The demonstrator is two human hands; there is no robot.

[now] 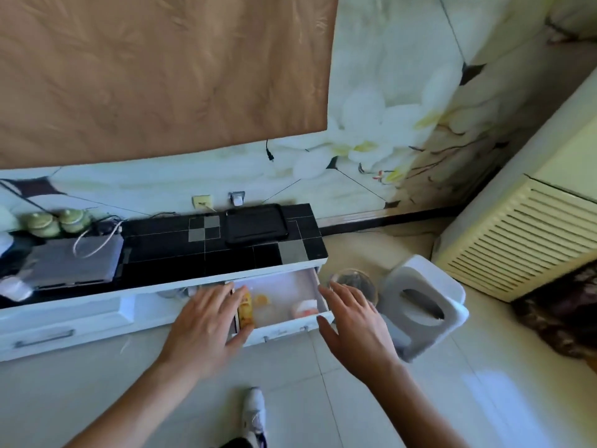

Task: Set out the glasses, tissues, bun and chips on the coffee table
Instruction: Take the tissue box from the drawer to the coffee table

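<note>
Left hand, right hand flat over white drawer; blurry yellow packet, perhaps chips.

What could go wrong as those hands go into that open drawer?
The glass bowl sits on the floor just past the right hand, so a careless sweep might knock it. The left hand hovers over the yellow packet at the drawer edge; a blurred, hurried reach could snag the drawer front.

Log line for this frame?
drawer open | left hand open above yellow packet | right hand open at drawer's right edge | nothing held
</note>
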